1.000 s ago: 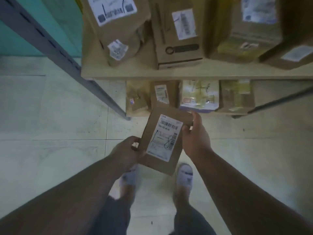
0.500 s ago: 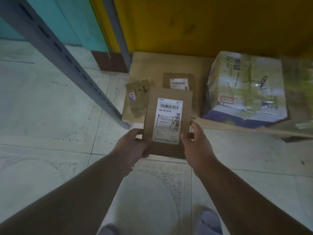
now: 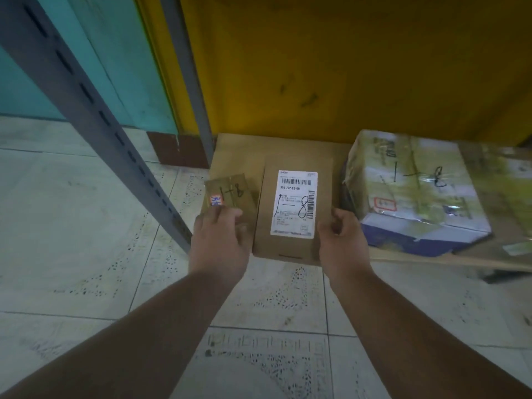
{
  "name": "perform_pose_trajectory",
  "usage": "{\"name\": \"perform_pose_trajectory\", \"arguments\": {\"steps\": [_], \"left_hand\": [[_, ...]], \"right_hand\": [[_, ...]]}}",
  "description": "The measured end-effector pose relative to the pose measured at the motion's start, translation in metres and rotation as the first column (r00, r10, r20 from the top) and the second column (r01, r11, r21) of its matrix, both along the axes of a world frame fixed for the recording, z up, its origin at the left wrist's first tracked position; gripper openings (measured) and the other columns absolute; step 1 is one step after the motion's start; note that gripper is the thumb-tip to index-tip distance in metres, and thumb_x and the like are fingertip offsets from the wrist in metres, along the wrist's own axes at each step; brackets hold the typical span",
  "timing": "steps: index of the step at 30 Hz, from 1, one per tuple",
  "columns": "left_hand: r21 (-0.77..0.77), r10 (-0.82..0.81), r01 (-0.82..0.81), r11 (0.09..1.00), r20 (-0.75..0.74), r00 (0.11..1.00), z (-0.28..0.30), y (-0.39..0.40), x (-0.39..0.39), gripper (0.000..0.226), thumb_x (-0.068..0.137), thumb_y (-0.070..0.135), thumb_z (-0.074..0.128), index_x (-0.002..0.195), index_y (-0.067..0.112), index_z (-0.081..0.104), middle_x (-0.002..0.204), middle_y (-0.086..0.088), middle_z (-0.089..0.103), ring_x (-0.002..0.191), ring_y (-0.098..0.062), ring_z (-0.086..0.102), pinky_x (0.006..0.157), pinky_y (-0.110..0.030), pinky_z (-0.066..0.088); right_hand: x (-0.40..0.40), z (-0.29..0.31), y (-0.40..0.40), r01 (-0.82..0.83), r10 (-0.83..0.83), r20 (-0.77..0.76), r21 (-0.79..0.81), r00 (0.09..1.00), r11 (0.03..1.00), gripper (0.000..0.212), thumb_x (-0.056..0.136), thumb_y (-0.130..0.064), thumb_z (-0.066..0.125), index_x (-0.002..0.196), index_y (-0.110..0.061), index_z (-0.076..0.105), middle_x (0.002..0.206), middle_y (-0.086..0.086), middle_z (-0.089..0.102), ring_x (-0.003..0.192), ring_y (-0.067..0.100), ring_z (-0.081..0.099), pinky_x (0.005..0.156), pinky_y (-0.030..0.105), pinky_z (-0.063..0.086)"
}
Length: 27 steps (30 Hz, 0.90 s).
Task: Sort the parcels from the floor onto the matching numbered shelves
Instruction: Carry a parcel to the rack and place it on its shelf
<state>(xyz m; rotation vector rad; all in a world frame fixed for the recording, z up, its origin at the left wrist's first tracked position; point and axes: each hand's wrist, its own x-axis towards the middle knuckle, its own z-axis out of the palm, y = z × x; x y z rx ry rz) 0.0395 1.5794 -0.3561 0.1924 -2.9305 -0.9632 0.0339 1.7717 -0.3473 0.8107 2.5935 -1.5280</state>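
Note:
A flat brown parcel [image 3: 293, 205] with a white label hand-marked "1-8" lies on the cardboard-lined bottom shelf [image 3: 239, 145], its near edge at the shelf front. My right hand [image 3: 342, 240] grips the parcel's right edge, thumb against its side. My left hand [image 3: 220, 240] is off the parcel, with relaxed fingers over the near end of a small brown parcel [image 3: 230, 191] also marked "1-8".
A large tape-wrapped parcel [image 3: 411, 194] marked "1-8" sits on the shelf to the right. A grey slotted shelf upright [image 3: 86, 110] slants down on the left, with a second upright [image 3: 187, 67] behind. The yellow wall [image 3: 345, 67] backs the shelf. Pale floor tiles lie below.
The parcel went from held up in both hands down and forward onto the bottom shelf. My left hand let go and shifted left over the small parcel.

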Motion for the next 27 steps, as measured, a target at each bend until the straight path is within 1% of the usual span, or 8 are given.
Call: {"name": "perform_pose_trajectory", "arguments": {"steps": [2, 4, 8, 11, 16, 21, 24, 27], "left_hand": [[-0.2, -0.218, 0.216, 0.956, 0.013, 0.976, -0.01, -0.001, -0.009, 0.051, 0.095, 0.02, 0.05, 0.145, 0.022, 0.043, 0.148, -0.001, 0.042, 0.135, -0.027, 0.039, 0.109, -0.047, 0.04], [-0.311, -0.289, 0.309, 0.899, 0.108, 0.951, -0.018, -0.007, -0.019, 0.06, 0.094, 0.017, 0.048, 0.152, 0.024, 0.034, 0.154, 0.002, 0.036, 0.14, -0.026, 0.035, 0.111, -0.044, 0.034], [-0.3, -0.237, 0.247, 0.921, 0.072, 0.969, -0.023, -0.018, -0.031, 0.057, 0.092, 0.018, 0.052, 0.148, 0.024, 0.044, 0.152, 0.004, 0.042, 0.138, -0.024, 0.04, 0.111, -0.043, 0.035], [-0.301, -0.244, 0.255, 0.919, 0.075, 0.967, -0.021, -0.021, -0.038, 0.054, 0.093, 0.022, 0.054, 0.146, 0.025, 0.047, 0.152, 0.004, 0.043, 0.138, -0.023, 0.041, 0.11, -0.042, 0.035], [-0.33, -0.23, 0.273, 0.903, 0.165, 0.959, -0.011, -0.021, -0.056, 0.063, 0.091, 0.022, 0.056, 0.15, 0.025, 0.034, 0.155, 0.0, 0.036, 0.142, -0.026, 0.035, 0.112, -0.043, 0.033], [-0.36, -0.37, 0.415, 0.836, 0.189, 0.91, -0.014, -0.024, -0.053, 0.101, 0.084, 0.024, 0.069, 0.156, 0.043, 0.001, 0.163, -0.006, 0.015, 0.152, -0.033, 0.009, 0.124, -0.05, 0.011], [-0.471, -0.472, 0.521, 0.712, 0.227, 0.851, -0.025, -0.028, -0.041, 0.103, 0.081, 0.053, 0.072, 0.157, 0.047, 0.003, 0.167, -0.009, -0.002, 0.155, -0.034, -0.007, 0.121, -0.05, -0.01], [-0.494, -0.458, 0.465, 0.735, 0.144, 0.877, -0.035, -0.029, -0.039, 0.079, 0.089, 0.057, 0.062, 0.155, 0.044, 0.023, 0.167, -0.01, 0.012, 0.155, -0.035, 0.004, 0.122, -0.05, -0.005]], "right_hand": [[-0.003, 0.0, -0.001, 0.038, -0.037, -0.034, 0.036, 0.999, 0.999, 0.035, 0.102, -0.034, 0.051, 0.136, -0.026, 0.05, 0.115, -0.007, 0.066, 0.093, 0.013, 0.06, 0.071, 0.025, 0.048], [-0.009, -0.003, 0.0, 0.057, -0.056, -0.048, 0.027, 0.997, 0.998, 0.033, 0.102, -0.033, 0.051, 0.134, -0.026, 0.052, 0.107, -0.009, 0.064, 0.088, 0.012, 0.058, 0.063, 0.022, 0.042], [-0.02, -0.015, -0.003, 0.03, -0.031, -0.022, -0.044, 0.999, 0.999, 0.031, 0.102, -0.032, 0.05, 0.133, -0.027, 0.051, 0.092, -0.017, 0.056, 0.078, 0.005, 0.054, 0.059, 0.022, 0.04], [-0.025, -0.021, -0.004, 0.036, -0.039, -0.03, -0.081, 0.999, 0.996, 0.032, 0.103, -0.031, 0.049, 0.134, -0.025, 0.052, 0.098, -0.012, 0.061, 0.077, -0.003, 0.053, 0.054, 0.02, 0.038], [-0.042, -0.02, -0.009, -0.002, -0.003, -0.03, -0.167, 1.0, 0.986, 0.033, 0.103, -0.031, 0.049, 0.136, -0.025, 0.052, 0.09, -0.019, 0.057, 0.076, -0.003, 0.051, 0.054, 0.018, 0.036], [-0.055, -0.028, -0.015, -0.05, 0.061, 0.037, -0.241, 0.997, 0.969, 0.039, 0.103, -0.031, 0.045, 0.142, -0.029, 0.05, 0.13, -0.004, 0.061, 0.104, 0.015, 0.058, 0.073, 0.027, 0.048], [-0.054, -0.032, -0.014, -0.045, 0.07, 0.08, -0.277, 0.994, 0.96, 0.037, 0.104, -0.03, 0.043, 0.14, -0.03, 0.052, 0.13, -0.004, 0.059, 0.101, 0.014, 0.056, 0.072, 0.027, 0.045], [-0.045, -0.033, -0.015, -0.083, 0.105, 0.056, -0.303, 0.993, 0.949, 0.036, 0.1, -0.041, 0.041, 0.129, -0.032, 0.06, 0.119, -0.008, 0.063, 0.106, 0.017, 0.06, 0.088, 0.036, 0.049]]}}
